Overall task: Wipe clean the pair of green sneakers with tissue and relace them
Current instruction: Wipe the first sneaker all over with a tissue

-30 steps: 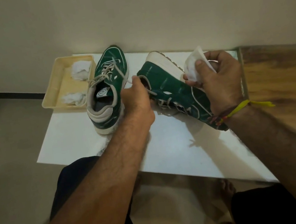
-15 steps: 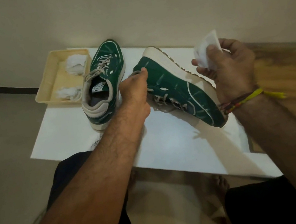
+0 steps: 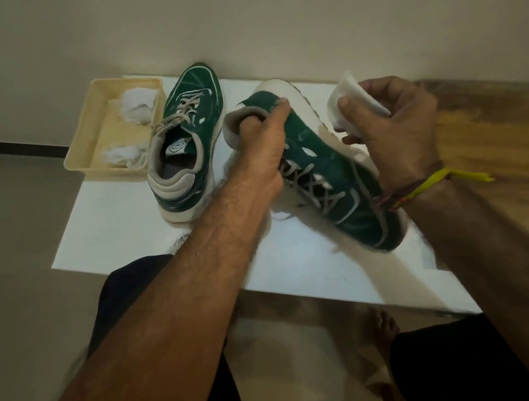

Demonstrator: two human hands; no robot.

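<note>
Two green sneakers with cream soles and grey laces are on a white board [image 3: 129,228]. One sneaker [image 3: 191,132] stands upright at the back, toe towards the wall. The other sneaker [image 3: 331,169] is tipped on its side, toe towards me, sole facing right. My left hand [image 3: 264,151] grips its collar at the heel, fingers inside the opening. My right hand [image 3: 394,131] holds a folded white tissue [image 3: 349,100] just beside the sole, thumb on top of it.
A cream plastic tray [image 3: 92,148] at the back left of the board holds two crumpled tissues. A wooden surface [image 3: 506,141] lies to the right. The wall runs close behind. My knees and a bare foot show below the board's near edge.
My left hand moved from the tilted sneaker's side to its heel collar and turned the shoe so the laces face up. My right hand with the tissue came back down beside the sole.
</note>
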